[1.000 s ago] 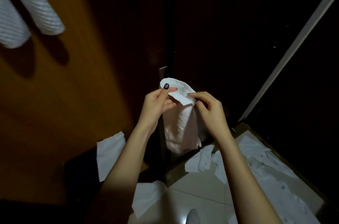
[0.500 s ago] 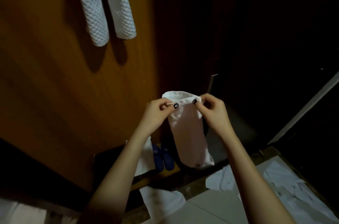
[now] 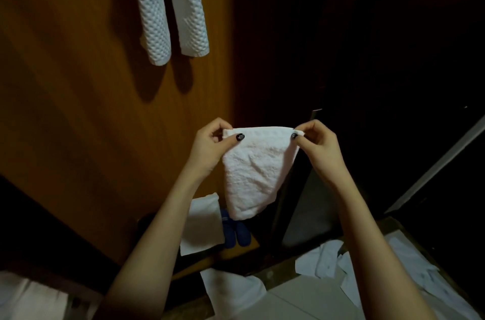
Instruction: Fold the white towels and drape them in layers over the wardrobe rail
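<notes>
The person holds a small white towel [image 3: 254,172] up in the middle of the frame, stretched flat between both hands. The left hand [image 3: 210,146] pinches the towel's top left corner between thumb and curled fingers, and the right hand [image 3: 319,146] pinches the top right corner the same way (dark polish shows on both thumbnails). The top edge runs taut and nearly level between the two grips. Below it the cloth hangs free and narrows to a rounded lower end, touching nothing else.

At the upper left of the frame two waffle-textured white towels [image 3: 154,10] hang side by side against a brown wooden panel [image 3: 65,109]. Their upper ends run out past the top edge, and their shadows fall on the wood below them.

Just under the held towel's lower end, further off in the picture, a pair of blue slippers [image 3: 236,230] sits low down, with a flat white cloth [image 3: 200,225] just left of them. More white towels lie loose on the pale floor [image 3: 301,301]: one crumpled at lower centre [image 3: 231,290] and a spread of several at lower right [image 3: 322,262]. The right half of the frame is too dark to make out, apart from a pale strip [image 3: 446,162] slanting up to the right edge.
</notes>
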The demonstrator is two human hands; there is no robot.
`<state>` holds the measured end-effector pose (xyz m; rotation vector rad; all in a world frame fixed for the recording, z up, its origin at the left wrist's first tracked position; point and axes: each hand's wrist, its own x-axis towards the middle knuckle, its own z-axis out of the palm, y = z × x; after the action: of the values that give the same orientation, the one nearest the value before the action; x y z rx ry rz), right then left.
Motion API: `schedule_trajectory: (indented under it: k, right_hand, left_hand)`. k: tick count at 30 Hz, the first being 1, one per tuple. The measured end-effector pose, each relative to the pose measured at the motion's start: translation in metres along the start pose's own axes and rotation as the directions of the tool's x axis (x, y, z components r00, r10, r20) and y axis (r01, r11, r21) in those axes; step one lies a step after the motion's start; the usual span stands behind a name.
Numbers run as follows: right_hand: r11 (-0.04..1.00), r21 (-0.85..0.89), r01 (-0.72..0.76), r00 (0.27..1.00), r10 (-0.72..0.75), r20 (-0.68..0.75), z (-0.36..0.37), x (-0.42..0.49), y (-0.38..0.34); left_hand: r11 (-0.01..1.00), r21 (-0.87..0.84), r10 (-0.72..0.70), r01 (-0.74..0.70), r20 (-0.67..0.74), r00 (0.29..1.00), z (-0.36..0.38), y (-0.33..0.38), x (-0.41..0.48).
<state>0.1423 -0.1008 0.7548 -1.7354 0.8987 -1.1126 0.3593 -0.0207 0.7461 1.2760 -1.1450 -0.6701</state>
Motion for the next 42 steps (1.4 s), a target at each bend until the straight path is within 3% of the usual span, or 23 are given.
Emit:
schedule_trajectory:
  k: [2, 5, 8, 12, 13, 15, 19, 22, 25, 32, 38, 42]
  right_hand:
    - [0.999, 0.017, 0.035, 0.999, -0.036, 0.015, 0.006, 0.002, -0.007]
    - [0.993, 0.07, 0.09, 0.994, -0.095, 0.059, 0.019, 0.008, -0.021]
    - [0.984, 0.072, 0.165, 0.975, -0.174, 0.139, 0.033, 0.015, -0.037]
    - [0.968, -0.005, 0.251, 0.93, -0.24, 0.279, 0.045, 0.021, -0.047]
    - [0.965, -0.014, 0.261, 0.92, -0.245, 0.306, 0.047, 0.021, -0.048]
    - [0.964, -0.026, 0.266, 0.914, -0.244, 0.323, 0.05, 0.021, -0.047]
    - [0.973, -0.046, 0.225, 0.951, -0.209, 0.227, 0.055, 0.018, -0.04]
    - [0.991, -0.003, 0.136, 0.985, -0.135, 0.104, 0.062, 0.013, -0.03]
    - [0.998, 0.066, 0.019, 0.997, -0.024, 0.076, 0.066, 0.01, -0.023]
    - [0.973, 0.188, -0.135, 0.991, 0.129, 0.048, 0.069, 0.01, -0.017]
    - [0.958, 0.285, -0.037, 0.98, -0.02, 0.196, 0.069, 0.012, -0.027]
    - [0.955, 0.296, -0.002, 0.962, -0.079, 0.263, 0.07, 0.022, -0.039]
  left_hand:
    - [0.999, 0.04, 0.032, -0.032, 0.009, 0.999, -0.014, 0.007, 0.002]
    - [0.953, 0.297, 0.038, -0.067, 0.102, 0.994, -0.041, 0.024, 0.007]
    - [0.779, 0.615, 0.02, -0.12, 0.168, 0.986, -0.056, 0.046, 0.014]
    - [0.545, 0.828, -0.092, -0.134, 0.217, 0.972, -0.047, 0.067, 0.013]
    - [0.538, 0.83, -0.088, -0.146, 0.228, 0.97, -0.044, 0.068, 0.013]
    - [0.635, 0.756, -0.071, -0.157, 0.26, 0.963, -0.038, 0.067, 0.012]
    - [0.685, 0.712, -0.018, -0.156, 0.23, 0.973, -0.035, 0.057, 0.013]
    - [0.581, 0.8, -0.031, -0.148, 0.204, 0.979, -0.035, 0.053, 0.014]
    - [0.503, 0.85, -0.025, -0.157, 0.196, 0.98, -0.036, 0.053, 0.014]
    - [0.68, 0.691, 0.072, -0.245, 0.27, 0.96, -0.046, 0.038, 0.01]
    - [0.849, 0.458, 0.175, -0.265, 0.23, 0.957, -0.048, 0.042, 0.002]
    - [0.891, 0.34, 0.223, -0.302, 0.253, 0.942, -0.049, 0.059, 0.003]
